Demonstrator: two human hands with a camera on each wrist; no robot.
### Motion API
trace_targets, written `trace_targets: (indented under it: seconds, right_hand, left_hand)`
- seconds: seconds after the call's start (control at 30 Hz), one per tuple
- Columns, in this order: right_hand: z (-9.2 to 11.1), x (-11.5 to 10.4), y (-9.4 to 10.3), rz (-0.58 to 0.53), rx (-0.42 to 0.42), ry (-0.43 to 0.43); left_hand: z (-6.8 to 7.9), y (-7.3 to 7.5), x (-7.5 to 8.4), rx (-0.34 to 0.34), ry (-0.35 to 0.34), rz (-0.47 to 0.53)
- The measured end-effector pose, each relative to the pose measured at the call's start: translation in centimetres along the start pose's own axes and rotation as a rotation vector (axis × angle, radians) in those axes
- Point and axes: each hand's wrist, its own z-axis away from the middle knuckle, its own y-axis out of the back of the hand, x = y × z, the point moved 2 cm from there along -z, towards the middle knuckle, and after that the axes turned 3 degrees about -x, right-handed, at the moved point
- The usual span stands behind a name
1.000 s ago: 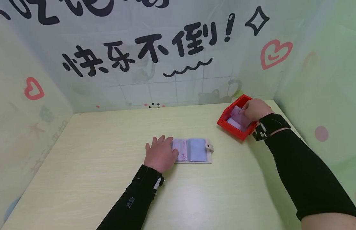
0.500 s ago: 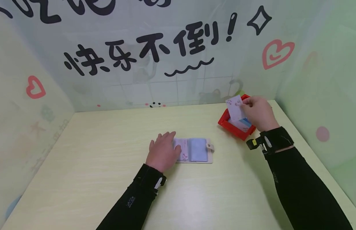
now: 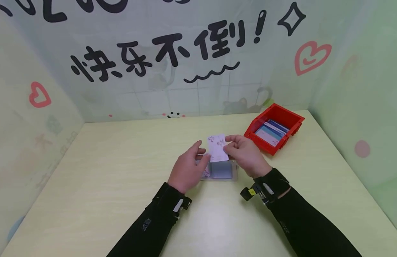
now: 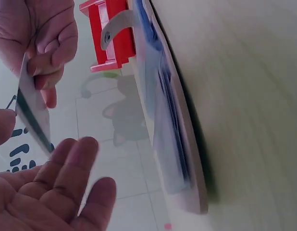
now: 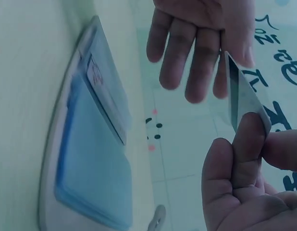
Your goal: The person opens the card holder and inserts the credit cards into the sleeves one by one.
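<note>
In the head view my right hand [image 3: 248, 155] pinches a pale pink card [image 3: 217, 147] with a flower print between thumb and fingers, above the table. Beside the card's left edge is my left hand [image 3: 188, 169], its thumb close to a corner and its fingers loosely extended; whether the thumb touches is hard to tell. Under both hands lies an open card holder [image 3: 222, 170] with clear bluish sleeves. The right wrist view shows its sleeve pages [image 5: 95, 154] and a printed card [image 5: 103, 89] in the far one. A snap strap [image 4: 117, 29] sticks up in the left wrist view.
A red bin [image 3: 272, 146] with several cards [image 3: 272, 132] inside stands at the back right of the pale wooden table [image 3: 127, 157]. Printed cloth walls [image 3: 172, 96] enclose the table at the back and both sides.
My right hand has lifted the card out of the red bin and carried it left, over the card holder. The left hand has risen off the holder and turned toward the card.
</note>
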Motion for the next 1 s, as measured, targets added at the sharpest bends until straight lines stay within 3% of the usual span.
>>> trace_targets:
  seconds: [0.23,0.43,0.8,1.0]
  right_hand:
    - [0.6,0.3,-1.8,0.02,-0.009,0.034]
    - [0.6,0.6,-1.9,0.105,-0.025,0.021]
    - [0.6,1.3,0.1,0.421,0.034,0.053]
    - [0.3,1.9,0.8,0.612,-0.052,-0.008]
  left_hand:
    - [0.1,-0.5,0.2,0.014,-0.024,0.105]
    - [0.1,-0.1,0.3,0.035,0.0,0.083]
    - [-0.3,0.5,-0.6,0.032,0.099,-0.047]
    - [-0.3,0.3,-0.9,0.013,0.135,-0.099]
